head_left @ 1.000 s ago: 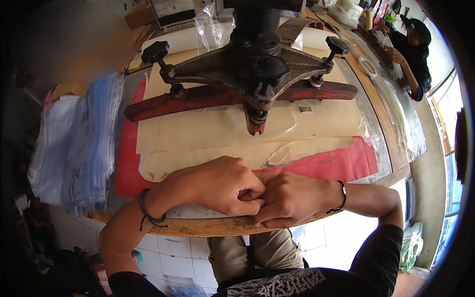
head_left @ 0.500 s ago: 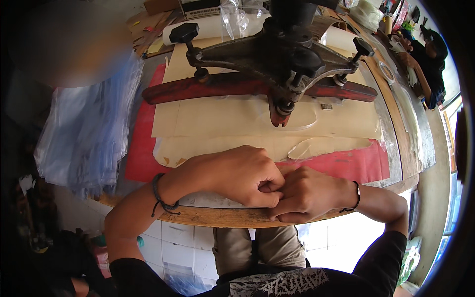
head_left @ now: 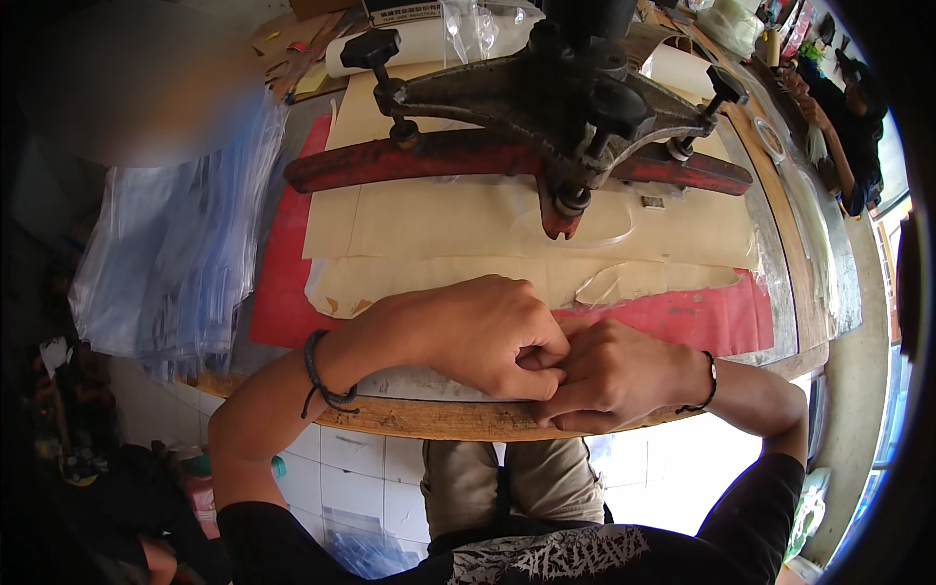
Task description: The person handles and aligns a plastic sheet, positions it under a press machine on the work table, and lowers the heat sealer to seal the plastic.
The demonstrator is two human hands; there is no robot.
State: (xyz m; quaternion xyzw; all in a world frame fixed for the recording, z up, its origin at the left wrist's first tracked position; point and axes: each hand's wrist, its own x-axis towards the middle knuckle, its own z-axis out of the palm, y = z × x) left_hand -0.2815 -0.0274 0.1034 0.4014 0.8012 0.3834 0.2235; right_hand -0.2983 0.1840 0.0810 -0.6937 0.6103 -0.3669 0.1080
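Observation:
At the table's wooden front edge [head_left: 458, 416], my left hand [head_left: 497, 336] and my right hand [head_left: 609, 375] rest knuckle to knuckle. Both have their fingers curled in tightly and pressed together. Whatever lies between the fingertips, if anything, is hidden by the hands. Just beyond them a red sheet [head_left: 673, 327] covers the table. Over it lie cream sheets [head_left: 419, 219], the nearer one with a ragged, torn edge. A small metal block [head_left: 652, 203] and a loop of clear strip sit on the cream sheets.
Above the sheets stands a dark press head [head_left: 517, 93] with black knobs and a long red bar [head_left: 419, 161]. Clear plastic sheets [head_left: 166, 253] hang over the table's left side. A white roll [head_left: 390, 49] lies behind. At the far right another person [head_left: 858, 127] holds pale strips.
My hands stay pressed together in nearly the same place. The view has shifted slightly. The person at the far right has moved their hands a little.

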